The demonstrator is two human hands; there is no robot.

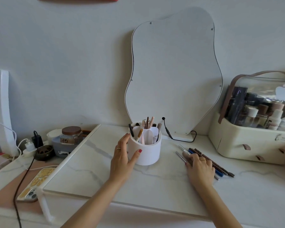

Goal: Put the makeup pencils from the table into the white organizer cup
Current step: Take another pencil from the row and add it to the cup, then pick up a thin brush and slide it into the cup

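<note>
The white organizer cup (148, 150) stands upright in the middle of the marble table (92, 176), with several pencils and brushes sticking out of its compartments. My left hand (122, 157) holds the cup's left side, thumb on its front and fingers curved round the wall. To the right, several makeup pencils (220, 168), brown, blue and silver, lie side by side on the table. My right hand (199, 168) lies over their near ends, and its fingertips curl round one brown pencil (187, 159).
A wavy mirror (174, 71) leans on the wall behind the cup, its black cable trailing on the table. A cream cosmetics case (247, 145) stands at the right. On the left are a jar (71, 135), chargers and a phone (34, 185).
</note>
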